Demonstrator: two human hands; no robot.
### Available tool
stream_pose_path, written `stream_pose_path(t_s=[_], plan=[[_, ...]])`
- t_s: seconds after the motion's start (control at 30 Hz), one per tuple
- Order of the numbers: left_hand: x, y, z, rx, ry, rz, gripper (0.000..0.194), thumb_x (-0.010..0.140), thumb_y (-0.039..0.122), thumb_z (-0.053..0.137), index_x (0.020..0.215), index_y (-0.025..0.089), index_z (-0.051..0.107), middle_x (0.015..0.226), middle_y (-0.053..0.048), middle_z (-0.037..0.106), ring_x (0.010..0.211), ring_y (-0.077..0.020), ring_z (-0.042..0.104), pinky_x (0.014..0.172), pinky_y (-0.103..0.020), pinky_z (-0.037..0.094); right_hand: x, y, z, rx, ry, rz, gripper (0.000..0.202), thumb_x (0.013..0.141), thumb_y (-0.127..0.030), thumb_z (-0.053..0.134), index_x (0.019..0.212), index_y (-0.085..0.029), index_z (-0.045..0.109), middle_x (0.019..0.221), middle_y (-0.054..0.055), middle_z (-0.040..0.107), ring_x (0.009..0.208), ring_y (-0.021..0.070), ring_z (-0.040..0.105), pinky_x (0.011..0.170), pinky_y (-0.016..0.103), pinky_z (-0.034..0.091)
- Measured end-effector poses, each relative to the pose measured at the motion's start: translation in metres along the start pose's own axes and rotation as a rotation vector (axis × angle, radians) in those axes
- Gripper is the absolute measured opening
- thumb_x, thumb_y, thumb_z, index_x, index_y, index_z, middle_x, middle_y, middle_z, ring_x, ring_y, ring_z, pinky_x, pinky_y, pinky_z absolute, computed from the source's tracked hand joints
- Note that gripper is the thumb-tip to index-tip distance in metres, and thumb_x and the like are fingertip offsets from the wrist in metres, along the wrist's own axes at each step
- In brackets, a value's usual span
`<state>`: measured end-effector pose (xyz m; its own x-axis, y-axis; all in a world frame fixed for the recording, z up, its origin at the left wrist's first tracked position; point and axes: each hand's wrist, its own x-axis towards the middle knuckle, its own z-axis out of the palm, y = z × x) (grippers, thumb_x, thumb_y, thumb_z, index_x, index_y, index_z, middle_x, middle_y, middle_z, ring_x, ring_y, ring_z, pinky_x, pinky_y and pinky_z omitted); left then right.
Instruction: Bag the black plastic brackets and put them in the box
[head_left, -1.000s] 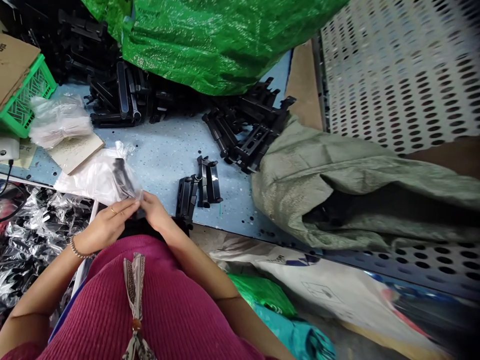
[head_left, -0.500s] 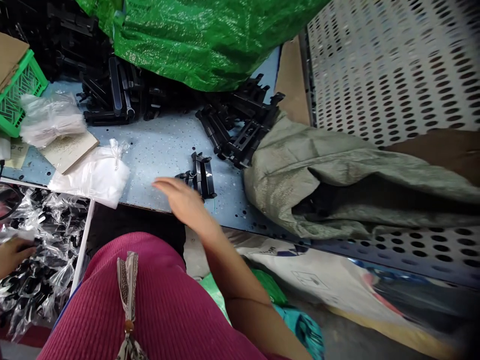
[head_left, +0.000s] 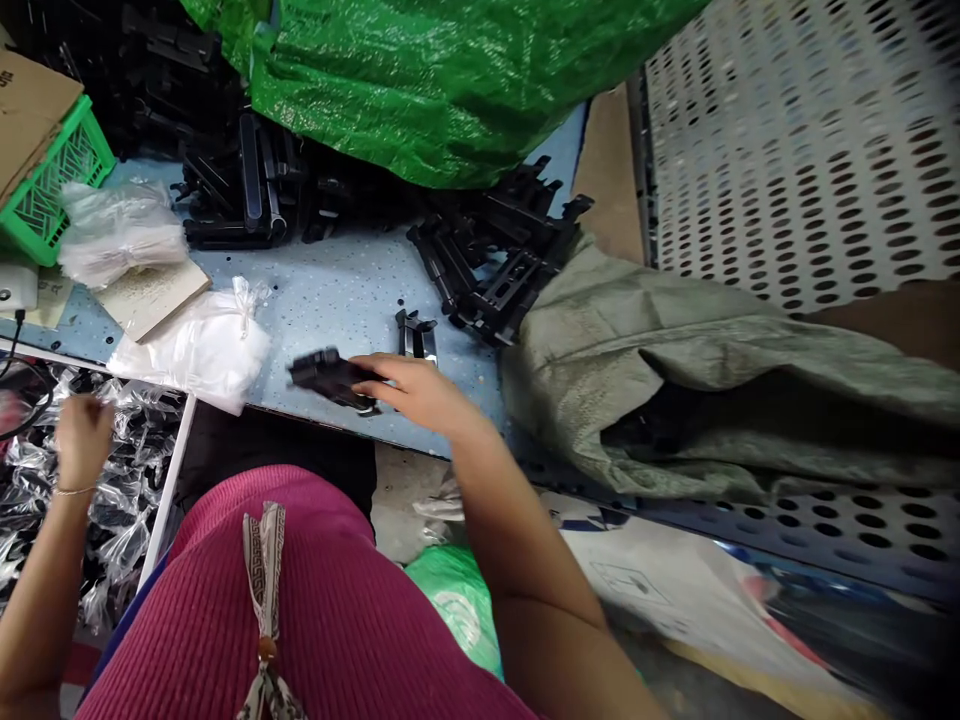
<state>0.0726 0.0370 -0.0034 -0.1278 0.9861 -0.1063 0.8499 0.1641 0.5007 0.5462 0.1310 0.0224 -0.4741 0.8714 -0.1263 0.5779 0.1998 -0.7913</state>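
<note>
My right hand (head_left: 420,392) is shut on a black plastic clamp bracket (head_left: 326,377), held over the front of the blue speckled table (head_left: 315,290). Just behind those fingers lies another black bracket (head_left: 417,334), partly covered by the hand. My left hand (head_left: 82,442) hovers over a white-edged box (head_left: 171,482) full of black pieces in clear bags (head_left: 135,510). Its fingers look curled but are smeared by motion, so what they hold, if anything, cannot be made out.
Clear plastic bags (head_left: 202,345) in bundles lie at the table's left, by a green basket (head_left: 71,180). Black brackets are heaped (head_left: 495,270) beneath a green sack (head_left: 450,90). A grey-green sack (head_left: 585,330) and a perforated metal panel (head_left: 787,130) border the right.
My right hand has picked up a black bracket from the table and moved slightly right in view. My left hand has risen up and right over the box. The view has shifted slightly.
</note>
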Motion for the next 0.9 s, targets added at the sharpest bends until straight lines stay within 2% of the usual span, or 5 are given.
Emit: stream_pose_path(t_s=[0.2,0.5,0.63,0.8,0.9], plan=[[0.047,0.116,0.074,-0.026,-0.064,0.352,0.024,0.095,0.039,0.055,0.083,0.020,0.062,0.099,-0.015,0.066,0.100,-0.0301,0.061,0.094,-0.046,0.051,0.030,-0.014,0.061,0.660,0.155,0.172,0.028,0.082,-0.033,0.073,0.108,-0.023,0.079,0.101,0.002,0.078,0.096,0.0226,0.070,0.090,0.037,0.056],[0.074,0.103,0.047,-0.542,-0.224,0.122,0.028,0.078,0.044,0.076,0.069,0.019,0.068,0.082,-0.004,0.064,0.075,-0.0165,0.060,0.074,-0.032,0.051,0.052,-0.050,0.116,1.450,-0.144,0.306,0.038,0.068,-0.047,0.090,0.089,-0.019,0.073,0.084,0.004,0.076,0.072,0.0179,0.072,0.064,0.028,0.055],[0.065,0.111,0.034,-0.487,-0.154,0.177,0.020,0.086,0.039,0.069,0.079,0.019,0.072,0.086,-0.005,0.068,0.079,-0.0178,0.063,0.076,-0.033,0.054,0.076,-0.050,0.141,1.439,-0.100,0.367,0.035,0.067,-0.044,0.091,0.077,-0.017,0.070,0.069,0.000,0.071,0.065,0.0146,0.068,0.066,0.028,0.056],[0.050,0.111,0.018,-0.175,0.022,0.389,0.022,0.094,0.020,0.050,0.096,0.018,0.072,0.111,-0.012,0.071,0.108,-0.0253,0.066,0.098,-0.043,0.054,0.063,-0.040,0.129,1.277,0.194,0.317,0.028,0.070,-0.039,0.089,0.084,-0.019,0.074,0.078,-0.001,0.073,0.075,0.0140,0.068,0.066,0.022,0.053],[0.052,0.110,0.022,-0.090,-0.030,0.438,0.035,0.094,0.015,0.044,0.116,0.016,0.072,0.124,-0.015,0.069,0.105,-0.0249,0.066,0.101,-0.047,0.054,0.040,-0.043,0.118,1.394,0.011,0.296,0.030,0.073,-0.043,0.087,0.085,-0.019,0.073,0.078,0.001,0.074,0.070,0.0150,0.068,0.058,0.023,0.052]])
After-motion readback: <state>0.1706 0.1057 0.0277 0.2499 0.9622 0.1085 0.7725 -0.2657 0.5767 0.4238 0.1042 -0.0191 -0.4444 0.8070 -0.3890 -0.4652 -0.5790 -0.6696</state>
